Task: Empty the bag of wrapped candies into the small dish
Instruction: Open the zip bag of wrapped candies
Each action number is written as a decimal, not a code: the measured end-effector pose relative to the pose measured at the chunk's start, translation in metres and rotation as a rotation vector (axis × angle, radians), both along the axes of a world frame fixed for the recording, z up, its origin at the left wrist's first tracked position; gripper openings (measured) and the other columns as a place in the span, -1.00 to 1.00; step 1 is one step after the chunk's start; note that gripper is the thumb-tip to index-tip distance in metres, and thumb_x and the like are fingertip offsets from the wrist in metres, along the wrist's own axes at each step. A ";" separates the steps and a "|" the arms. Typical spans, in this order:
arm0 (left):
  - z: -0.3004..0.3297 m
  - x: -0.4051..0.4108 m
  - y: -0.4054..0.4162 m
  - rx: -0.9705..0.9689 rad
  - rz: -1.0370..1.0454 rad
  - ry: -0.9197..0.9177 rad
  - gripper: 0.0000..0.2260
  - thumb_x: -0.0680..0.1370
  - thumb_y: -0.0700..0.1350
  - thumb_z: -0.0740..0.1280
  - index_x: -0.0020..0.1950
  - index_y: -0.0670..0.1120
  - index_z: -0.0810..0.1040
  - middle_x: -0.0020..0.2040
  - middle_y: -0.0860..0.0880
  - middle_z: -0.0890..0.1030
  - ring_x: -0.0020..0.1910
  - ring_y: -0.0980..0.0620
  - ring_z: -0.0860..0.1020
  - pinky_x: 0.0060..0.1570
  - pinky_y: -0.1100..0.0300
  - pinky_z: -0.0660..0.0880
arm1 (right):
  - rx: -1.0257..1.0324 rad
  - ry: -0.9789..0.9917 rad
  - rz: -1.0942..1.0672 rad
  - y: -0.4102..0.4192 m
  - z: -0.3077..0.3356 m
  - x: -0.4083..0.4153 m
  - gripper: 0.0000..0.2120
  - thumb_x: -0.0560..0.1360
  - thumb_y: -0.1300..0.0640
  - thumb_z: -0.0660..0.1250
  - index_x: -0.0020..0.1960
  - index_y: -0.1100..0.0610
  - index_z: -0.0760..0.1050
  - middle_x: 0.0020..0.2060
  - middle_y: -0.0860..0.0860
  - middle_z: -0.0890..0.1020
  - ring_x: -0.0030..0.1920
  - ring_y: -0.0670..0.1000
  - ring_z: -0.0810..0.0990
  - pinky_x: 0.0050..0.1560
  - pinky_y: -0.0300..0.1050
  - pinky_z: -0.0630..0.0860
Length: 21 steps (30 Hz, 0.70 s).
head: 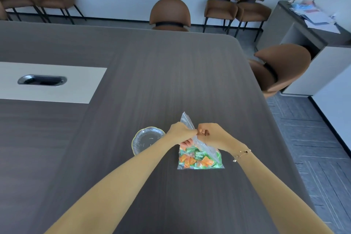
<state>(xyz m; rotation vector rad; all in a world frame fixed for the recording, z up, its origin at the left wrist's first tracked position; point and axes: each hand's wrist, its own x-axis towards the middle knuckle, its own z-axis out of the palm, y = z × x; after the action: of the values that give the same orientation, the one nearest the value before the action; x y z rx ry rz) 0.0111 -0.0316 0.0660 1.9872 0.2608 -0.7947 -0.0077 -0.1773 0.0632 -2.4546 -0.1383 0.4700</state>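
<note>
The clear plastic bag [199, 155] stands on the dark wood-grain table [152, 74], near its right edge, its lower half full of green and orange wrapped candies [197, 159]. Its top rises to a point between the two hands. The left hand [181, 133] and the right hand [210, 135] meet at the bag's upper edge, each pinching the plastic, thumbs nearly touching; whether the seal is parted there is hidden behind the fingers. A few left fingertips show through the plastic below. The small glass dish [146, 139] sits just left of the bag, holding nothing visible; the left forearm covers its near right rim. A thin bracelet [242, 155] circles the right wrist. Brown chairs [170, 14] line the far side, those at top left blurred.
</note>
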 end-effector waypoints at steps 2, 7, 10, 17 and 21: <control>-0.005 -0.001 0.000 0.051 -0.009 -0.072 -0.72 0.39 -0.12 0.27 -0.52 -0.13 0.36 -0.56 -0.04 0.50 -0.66 0.11 0.42 -0.62 0.37 0.35 | -0.038 -0.014 0.057 0.000 -0.002 -0.001 -0.77 0.44 0.21 0.25 -0.35 -0.02 0.39 -0.44 -0.13 0.44 -0.40 -0.12 0.34 -0.33 -0.24 0.31; -0.011 -0.002 0.000 0.078 -0.054 -0.120 -0.75 0.40 -0.12 0.22 -0.46 -0.18 0.46 -0.61 -0.04 0.52 -0.65 0.09 0.43 -0.61 0.37 0.36 | -0.061 -0.030 0.094 -0.005 -0.006 -0.002 -0.86 0.44 0.16 0.26 -0.29 0.02 0.45 -0.41 -0.14 0.48 -0.39 -0.12 0.37 -0.29 -0.21 0.35; -0.007 -0.003 -0.003 0.091 -0.092 -0.140 -0.79 0.40 -0.19 0.20 -0.36 -0.21 0.56 -0.58 -0.03 0.54 -0.60 0.07 0.49 -0.60 0.36 0.42 | -0.070 -0.017 0.084 -0.004 -0.007 -0.002 -0.87 0.43 0.12 0.25 -0.30 0.05 0.43 -0.42 -0.14 0.47 -0.41 -0.12 0.37 -0.32 -0.21 0.35; -0.014 -0.006 0.006 0.088 -0.362 -0.247 -0.78 0.42 -0.21 0.12 -0.36 -0.17 0.49 -0.43 -0.02 0.56 -0.42 0.05 0.48 -0.35 0.26 0.43 | -0.237 0.042 0.134 0.002 -0.006 0.002 -0.79 0.56 0.10 0.10 -0.15 0.17 0.42 -0.35 -0.07 0.48 -0.35 -0.02 0.42 -0.34 -0.13 0.34; -0.023 -0.011 0.018 0.010 -0.353 -0.281 -0.80 0.49 -0.12 0.19 -0.22 -0.19 0.52 -0.40 0.05 0.52 -0.42 0.12 0.40 -0.34 0.24 0.34 | -0.205 0.079 0.142 0.006 -0.010 0.003 -0.75 0.52 0.22 0.08 -0.32 0.09 0.33 -0.42 -0.06 0.39 -0.38 0.01 0.34 -0.37 -0.13 0.25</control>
<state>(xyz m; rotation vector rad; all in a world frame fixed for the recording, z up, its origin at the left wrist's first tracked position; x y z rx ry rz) 0.0005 -0.0134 0.0432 2.1542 -0.2574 -0.7179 -0.0047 -0.1715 0.0535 -2.6328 -0.2430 0.6714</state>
